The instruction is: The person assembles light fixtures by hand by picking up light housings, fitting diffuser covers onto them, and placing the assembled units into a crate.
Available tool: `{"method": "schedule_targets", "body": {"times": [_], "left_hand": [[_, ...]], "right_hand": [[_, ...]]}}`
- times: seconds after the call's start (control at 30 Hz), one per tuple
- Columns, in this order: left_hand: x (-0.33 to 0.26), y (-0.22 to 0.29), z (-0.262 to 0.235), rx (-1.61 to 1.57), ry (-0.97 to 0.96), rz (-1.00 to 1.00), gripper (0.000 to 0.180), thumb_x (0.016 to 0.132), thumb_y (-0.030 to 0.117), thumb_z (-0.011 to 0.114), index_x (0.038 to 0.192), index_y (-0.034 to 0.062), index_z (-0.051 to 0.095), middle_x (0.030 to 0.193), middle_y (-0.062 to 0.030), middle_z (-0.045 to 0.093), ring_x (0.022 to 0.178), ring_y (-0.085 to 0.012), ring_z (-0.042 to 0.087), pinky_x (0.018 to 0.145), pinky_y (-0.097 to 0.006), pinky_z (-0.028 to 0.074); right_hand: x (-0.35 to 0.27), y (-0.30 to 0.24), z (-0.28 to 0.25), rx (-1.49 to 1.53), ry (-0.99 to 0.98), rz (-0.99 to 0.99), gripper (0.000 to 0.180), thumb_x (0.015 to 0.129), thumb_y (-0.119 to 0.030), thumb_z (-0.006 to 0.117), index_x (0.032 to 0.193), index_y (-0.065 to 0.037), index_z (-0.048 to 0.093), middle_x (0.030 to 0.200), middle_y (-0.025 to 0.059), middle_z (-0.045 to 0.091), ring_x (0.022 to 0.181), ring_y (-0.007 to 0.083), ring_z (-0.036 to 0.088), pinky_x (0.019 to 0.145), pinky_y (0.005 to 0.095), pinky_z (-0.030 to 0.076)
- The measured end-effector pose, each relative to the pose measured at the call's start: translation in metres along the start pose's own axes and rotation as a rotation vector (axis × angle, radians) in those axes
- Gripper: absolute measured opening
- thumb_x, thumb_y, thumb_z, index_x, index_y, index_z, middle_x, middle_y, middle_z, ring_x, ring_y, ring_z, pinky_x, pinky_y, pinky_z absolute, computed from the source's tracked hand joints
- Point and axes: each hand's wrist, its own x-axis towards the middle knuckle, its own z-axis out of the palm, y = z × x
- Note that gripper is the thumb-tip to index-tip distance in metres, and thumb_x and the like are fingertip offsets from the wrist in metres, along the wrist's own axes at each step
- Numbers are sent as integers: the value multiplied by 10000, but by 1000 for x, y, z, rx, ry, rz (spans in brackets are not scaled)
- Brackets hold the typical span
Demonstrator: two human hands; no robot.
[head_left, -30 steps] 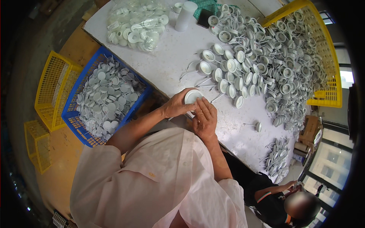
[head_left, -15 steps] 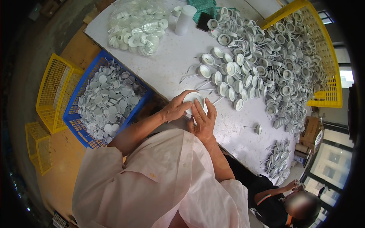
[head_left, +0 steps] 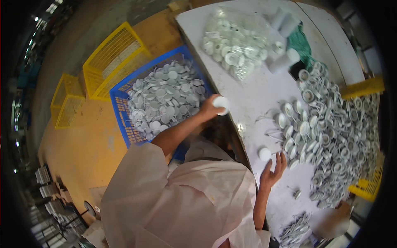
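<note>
Gripped in my left hand (head_left: 210, 108) is a round white downlight (head_left: 222, 106), its flat face turned up. That hand hovers at the table's edge, beside the blue crate (head_left: 120, 101), which is heaped with similar white discs (head_left: 165, 97) on thin leads. My right hand (head_left: 273, 171) is over the table, its fingers stretched out and apart, holding nothing I can see. Just past its thumb lies another round white disc (head_left: 264, 154). Beyond the fingers spreads a group of cup-shaped white lamp parts (head_left: 304, 128) with wires.
A large pile of grey-white rings (head_left: 347, 136) covers the table's right side. At the back lie a clear bag of white parts (head_left: 235, 45), white cylinders (head_left: 285, 61) and green cloth (head_left: 301, 45). Yellow crates (head_left: 111, 62) stand left. Another person (head_left: 331, 222) is at lower right.
My hands have separated; both were on one round white piece. The left has carried a downlight towards the blue crate, the right has moved right over the table. The view has swung left.
</note>
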Motion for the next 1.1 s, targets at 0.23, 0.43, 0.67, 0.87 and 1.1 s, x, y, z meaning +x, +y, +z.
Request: {"method": "schedule_targets", "body": {"times": [0.23,0.43,0.67,0.87,1.1], "left_hand": [[33,-295,-218,884,340,-380,195,838,212,537,928,55,609,867,-120,616,747,-232,609,681,-382,492],[27,-310,-353,6,610,-505,443,851,321,544,1185,31,523,1155,-214,538,1020,-367,538,797,-529,444],[35,-269,-270,496,102,-400,247,837,207,600,1015,39,626,897,-38,627,797,-156,584,637,-304,474],[-24,-125,-86,312,-226,-211,267,844,165,591,1056,2,600,913,-92,646,751,-153,603,664,-279,488],[-60,12,14,264,-433,-156,272,838,118,603,1077,-10,586,956,-96,644,835,-145,609,714,-256,488]], "right_hand": [[-61,62,-8,-106,-101,289,271,792,11,576,1061,0,607,1084,160,602,1033,302,554,920,382,421],[-117,147,-18,-157,109,809,301,809,-136,587,1079,-4,613,1015,144,630,916,248,612,798,336,487],[-180,257,-89,-291,459,1338,576,709,-307,671,1143,56,560,1013,184,631,945,294,607,858,354,454],[-160,300,-142,-443,545,1344,900,617,-378,754,1275,116,391,1263,273,466,1199,340,448,1003,351,359],[-171,370,-159,-182,590,1307,1033,575,-399,794,1326,114,302,1339,278,384,1243,351,400,1022,346,343]]}}
